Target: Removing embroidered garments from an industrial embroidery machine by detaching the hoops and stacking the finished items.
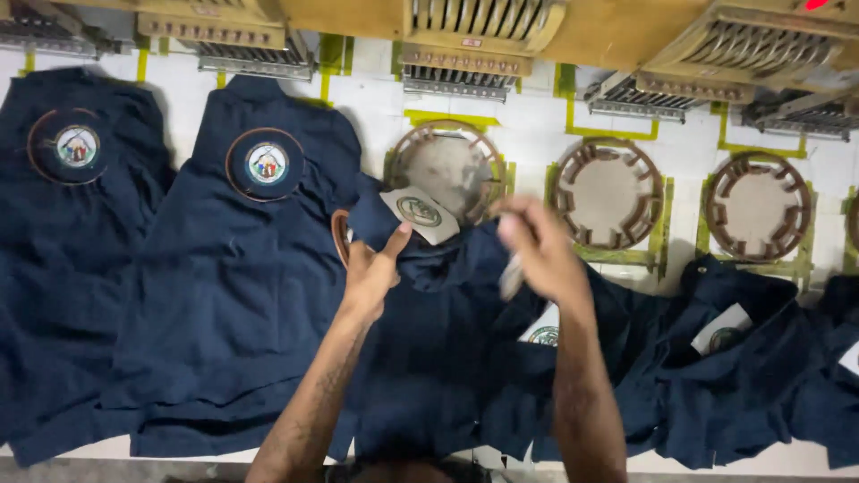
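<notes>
Embroidery workshop; machine heads (465,45), hoops (608,192), navy shirts (233,268)

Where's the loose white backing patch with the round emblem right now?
In the head view, the patch sits centre frame on the navy shirt, just above the left hand and overlapping the lower edge of the middle hoop.

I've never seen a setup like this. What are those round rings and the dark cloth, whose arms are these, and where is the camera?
The camera sits on a person's head, looking down at their own bare arms. The left hand and right hand work at a dark blue garment on a white table. Beside the left thumb lies a pale backing piece with a round emblem. Two more garments to the left are stretched in round hoops showing stitched badges. Empty ring frames lie to the right, and a row of machine heads runs along the top.
</notes>
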